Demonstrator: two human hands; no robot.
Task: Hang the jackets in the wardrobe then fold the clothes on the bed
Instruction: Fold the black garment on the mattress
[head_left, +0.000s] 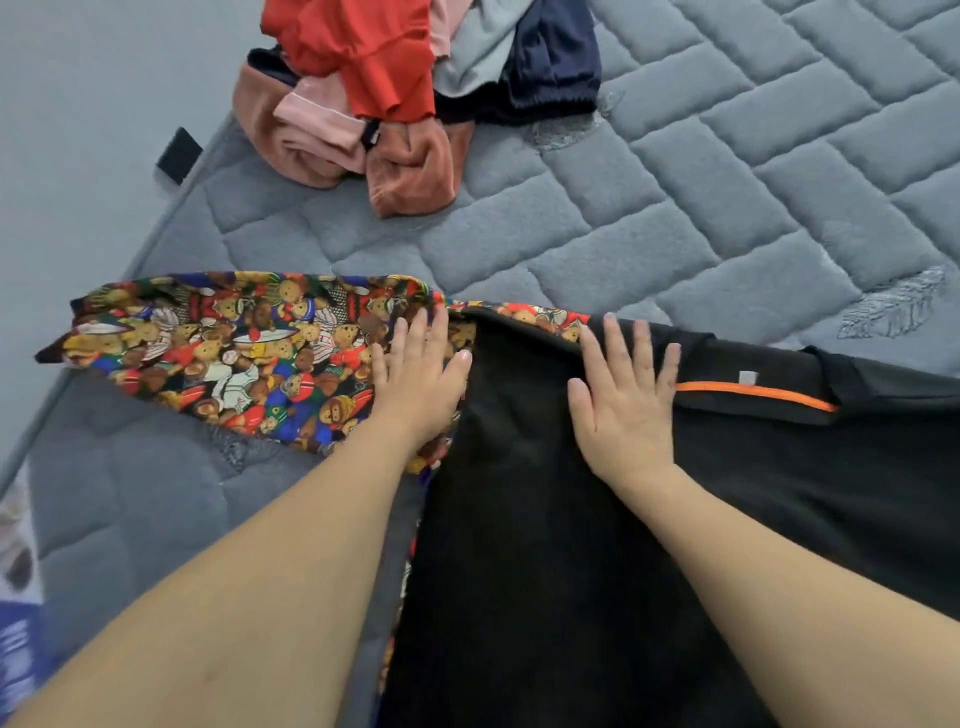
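Observation:
A garment with a bright teddy-bear print (223, 353) lies spread on the grey quilted bed (675, 208), its black side (571, 545) turned up on the right, with an orange zip (753, 392). My left hand (421, 379) lies flat with straight fingers on the printed cloth next to the black edge. My right hand (623, 395) presses flat on the black cloth, fingers spread, just left of the zip. A heap of unfolded clothes (415, 88), red, pink, rust, grey and navy, lies at the far side of the bed.
The bed's rounded edge (156, 244) runs down the left, with grey floor (78, 130) beyond it. A small black tab (179, 155) sticks out at the bed's edge. Blurred white and blue things (18, 597) show at the lower left.

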